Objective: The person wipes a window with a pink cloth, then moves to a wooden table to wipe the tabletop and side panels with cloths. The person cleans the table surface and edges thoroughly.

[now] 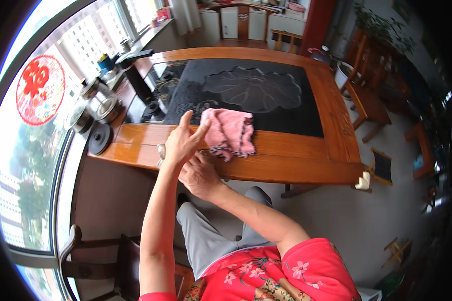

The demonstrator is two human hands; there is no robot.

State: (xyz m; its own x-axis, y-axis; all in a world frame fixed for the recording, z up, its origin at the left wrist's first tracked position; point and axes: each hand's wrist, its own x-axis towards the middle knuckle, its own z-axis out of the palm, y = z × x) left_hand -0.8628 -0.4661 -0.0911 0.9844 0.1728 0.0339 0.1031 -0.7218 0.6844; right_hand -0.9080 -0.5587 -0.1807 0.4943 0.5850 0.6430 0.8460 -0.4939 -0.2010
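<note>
My left hand [182, 144] is above the front edge of the wooden table [286, 145], index finger and thumb spread apart. The thumb tip overlaps the left edge of a pink cloth [228, 131] with dark trim; I cannot tell if they touch. The cloth lies crumpled, partly on the black carved tea tray [281, 118] and partly on the wooden border. My right hand [201, 176] is below and right of the left, fingers curled at the table's front edge. What is in them, if anything, is hidden. A small beige piece [161, 154] shows beside my left wrist.
To the left stand a black upright fixture [138, 83], a glass kettle [105, 103] and a round black lid [100, 138] near the window. A cream corner guard [362, 180] sits on the table's right corner. Wooden chairs [366, 103] stand around; one [130, 261] is close at my left.
</note>
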